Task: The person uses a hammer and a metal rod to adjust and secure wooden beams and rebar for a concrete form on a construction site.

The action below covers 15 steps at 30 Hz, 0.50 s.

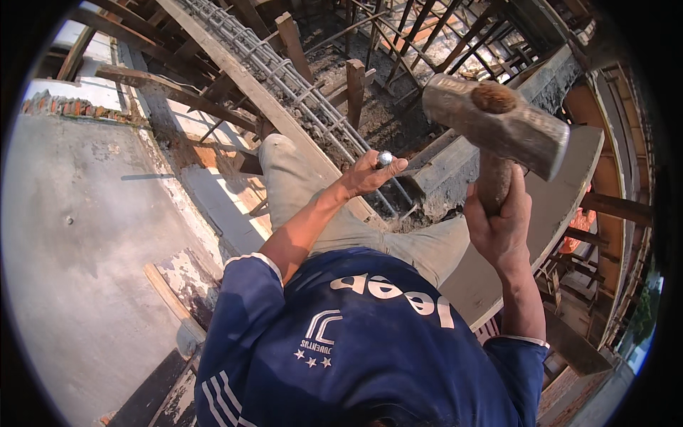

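My right hand (pixel 500 220) is wrapped round the short wooden handle of a heavy hammer (pixel 523 128). Its steel head is lifted high, close to the camera, apart from everything below. In front of me my left hand (pixel 371 176) grips a metal chisel (pixel 384 158), of which mainly the shiny round end shows above the fist. The chisel's lower end is hidden behind my hand. Beneath my left hand lies a rough concrete edge (pixel 434 181) with steel bars (pixel 320 117) running out of it.
My legs straddle a long wooden plank (pixel 249 92) beside the rebar cage. Upright wooden posts (pixel 355 92) stand beyond it, over a drop with scaffolding timbers. A grey concrete slab (pixel 92 235) spreads out at left. A smooth board (pixel 562 185) lies at right.
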Tool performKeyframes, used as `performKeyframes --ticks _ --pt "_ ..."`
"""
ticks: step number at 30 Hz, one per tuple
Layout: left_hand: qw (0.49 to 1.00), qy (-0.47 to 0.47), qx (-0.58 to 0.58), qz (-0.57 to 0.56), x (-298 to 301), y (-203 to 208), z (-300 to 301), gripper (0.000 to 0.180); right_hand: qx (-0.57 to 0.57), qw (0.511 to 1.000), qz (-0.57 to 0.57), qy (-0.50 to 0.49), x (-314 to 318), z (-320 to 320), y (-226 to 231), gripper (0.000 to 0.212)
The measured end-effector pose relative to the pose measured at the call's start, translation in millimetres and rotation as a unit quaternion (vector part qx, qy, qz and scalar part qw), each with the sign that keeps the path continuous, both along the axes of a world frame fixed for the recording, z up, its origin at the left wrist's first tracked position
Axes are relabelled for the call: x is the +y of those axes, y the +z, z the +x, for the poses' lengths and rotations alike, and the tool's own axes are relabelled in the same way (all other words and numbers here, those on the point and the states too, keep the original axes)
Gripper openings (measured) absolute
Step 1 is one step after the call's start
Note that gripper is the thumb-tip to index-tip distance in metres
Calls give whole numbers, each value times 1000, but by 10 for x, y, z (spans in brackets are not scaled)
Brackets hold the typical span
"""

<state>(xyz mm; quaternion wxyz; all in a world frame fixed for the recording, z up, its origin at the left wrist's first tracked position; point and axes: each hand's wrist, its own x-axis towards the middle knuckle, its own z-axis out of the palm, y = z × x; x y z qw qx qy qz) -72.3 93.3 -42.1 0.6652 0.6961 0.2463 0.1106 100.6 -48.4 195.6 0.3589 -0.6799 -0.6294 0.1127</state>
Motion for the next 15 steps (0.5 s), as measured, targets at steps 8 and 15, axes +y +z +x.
performKeyframes --ticks 8,15 --pt "989 -125 -56 56 -209 70 46 35 88 955 -283 9 -256 -50 386 25" --pt "968 -221 -117 8 -172 234 228 46 152 942 293 -57 -447 -168 1444 15"
